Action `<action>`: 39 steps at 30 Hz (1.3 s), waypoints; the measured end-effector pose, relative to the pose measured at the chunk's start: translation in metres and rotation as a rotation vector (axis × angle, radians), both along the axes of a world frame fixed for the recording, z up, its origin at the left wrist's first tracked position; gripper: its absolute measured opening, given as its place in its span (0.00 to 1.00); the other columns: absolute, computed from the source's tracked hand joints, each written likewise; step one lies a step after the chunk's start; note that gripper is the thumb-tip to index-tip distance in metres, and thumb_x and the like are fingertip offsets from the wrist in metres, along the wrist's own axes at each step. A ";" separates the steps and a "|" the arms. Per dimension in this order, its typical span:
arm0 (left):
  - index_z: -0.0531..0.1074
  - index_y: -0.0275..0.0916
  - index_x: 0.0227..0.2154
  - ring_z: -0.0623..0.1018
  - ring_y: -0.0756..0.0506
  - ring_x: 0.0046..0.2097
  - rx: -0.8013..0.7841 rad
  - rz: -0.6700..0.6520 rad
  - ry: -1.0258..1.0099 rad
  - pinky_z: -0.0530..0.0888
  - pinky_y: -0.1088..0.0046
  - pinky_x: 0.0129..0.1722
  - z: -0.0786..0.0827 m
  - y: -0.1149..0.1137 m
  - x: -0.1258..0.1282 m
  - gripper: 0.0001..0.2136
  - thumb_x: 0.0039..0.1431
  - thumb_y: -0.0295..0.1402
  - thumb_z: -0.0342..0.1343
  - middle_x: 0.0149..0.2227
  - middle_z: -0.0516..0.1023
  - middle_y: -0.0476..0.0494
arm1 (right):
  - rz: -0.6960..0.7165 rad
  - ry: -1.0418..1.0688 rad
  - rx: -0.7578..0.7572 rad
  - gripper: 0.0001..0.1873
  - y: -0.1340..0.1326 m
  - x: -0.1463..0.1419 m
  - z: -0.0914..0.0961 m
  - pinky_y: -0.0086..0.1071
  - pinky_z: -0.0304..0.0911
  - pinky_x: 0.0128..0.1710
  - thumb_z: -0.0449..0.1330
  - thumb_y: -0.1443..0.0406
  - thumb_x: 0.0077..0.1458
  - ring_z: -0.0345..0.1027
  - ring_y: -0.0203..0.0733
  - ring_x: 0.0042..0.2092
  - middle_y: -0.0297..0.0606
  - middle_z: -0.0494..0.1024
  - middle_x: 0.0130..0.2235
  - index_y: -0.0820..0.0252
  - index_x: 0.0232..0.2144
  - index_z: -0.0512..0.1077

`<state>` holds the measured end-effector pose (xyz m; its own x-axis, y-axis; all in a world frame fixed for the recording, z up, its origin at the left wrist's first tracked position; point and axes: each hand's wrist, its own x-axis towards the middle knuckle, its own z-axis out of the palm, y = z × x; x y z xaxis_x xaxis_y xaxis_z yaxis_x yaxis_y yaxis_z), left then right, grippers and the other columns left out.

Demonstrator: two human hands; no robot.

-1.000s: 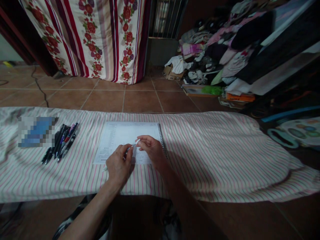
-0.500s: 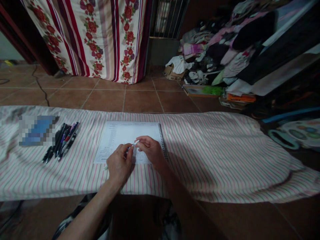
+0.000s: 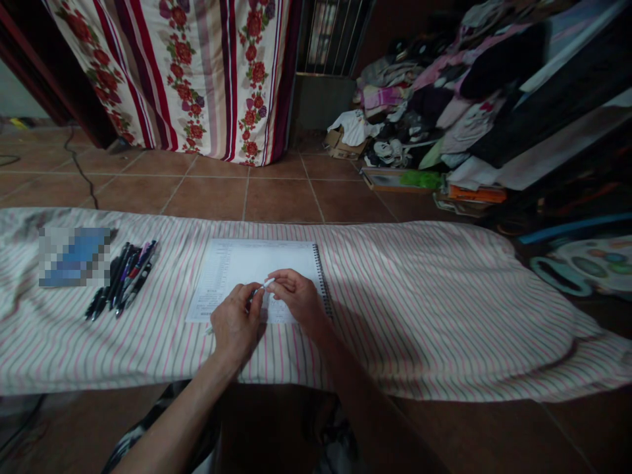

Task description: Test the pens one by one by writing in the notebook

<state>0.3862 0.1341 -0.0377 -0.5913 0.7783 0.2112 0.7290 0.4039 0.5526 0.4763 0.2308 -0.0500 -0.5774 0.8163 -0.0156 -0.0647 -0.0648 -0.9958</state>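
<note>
Over the lower middle of a white spiral notebook, my two hands meet around a slim white pen-like stick. My left hand pinches its near end between thumb and fingers; a dark bit shows at the grip. My right hand pinches the white tip from the other side, fingers closed together. A small pale greenish end pokes out at the left hand's outer side; whether it belongs to the same stick I cannot tell. Faint print runs along the page's left and lower parts.
Several pens lie bunched on the striped cloth, left of the notebook. A blurred-out blue item sits farther left. Beyond are a tiled floor, a flowered curtain and a heap of clothes.
</note>
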 end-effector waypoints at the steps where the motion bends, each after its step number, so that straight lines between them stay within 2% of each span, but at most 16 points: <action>1: 0.74 0.42 0.37 0.73 0.50 0.29 0.002 -0.002 0.001 0.60 0.74 0.28 0.000 0.000 0.000 0.11 0.60 0.37 0.47 0.31 0.76 0.50 | 0.000 -0.004 0.003 0.08 0.000 0.000 0.000 0.27 0.62 0.28 0.61 0.66 0.42 0.68 0.34 0.29 0.32 0.75 0.26 0.60 0.30 0.72; 14: 0.74 0.42 0.37 0.73 0.50 0.29 -0.016 -0.012 0.018 0.60 0.74 0.28 -0.001 0.000 -0.001 0.12 0.61 0.38 0.46 0.32 0.76 0.50 | 0.000 -0.049 0.059 0.10 0.000 0.002 -0.002 0.29 0.65 0.30 0.60 0.65 0.43 0.70 0.36 0.31 0.34 0.75 0.29 0.58 0.33 0.72; 22: 0.73 0.42 0.37 0.74 0.49 0.31 -0.031 -0.027 0.048 0.60 0.74 0.28 -0.002 0.000 -0.001 0.13 0.62 0.38 0.45 0.32 0.76 0.49 | 0.021 -0.092 0.097 0.08 -0.001 0.002 0.001 0.28 0.64 0.29 0.59 0.65 0.43 0.69 0.34 0.28 0.31 0.73 0.26 0.58 0.31 0.72; 28: 0.73 0.42 0.38 0.73 0.49 0.31 -0.048 -0.030 0.044 0.59 0.74 0.28 0.001 0.000 -0.001 0.13 0.62 0.38 0.44 0.32 0.76 0.48 | 0.012 -0.101 0.118 0.08 -0.002 0.003 0.002 0.31 0.66 0.32 0.60 0.64 0.44 0.71 0.37 0.31 0.33 0.74 0.27 0.59 0.30 0.72; 39: 0.73 0.41 0.38 0.73 0.49 0.31 -0.043 -0.059 0.062 0.59 0.73 0.28 -0.001 -0.001 -0.002 0.13 0.62 0.37 0.43 0.32 0.76 0.48 | 0.020 -0.110 0.152 0.07 -0.002 0.004 -0.001 0.30 0.66 0.33 0.59 0.65 0.45 0.71 0.35 0.31 0.32 0.74 0.27 0.57 0.30 0.72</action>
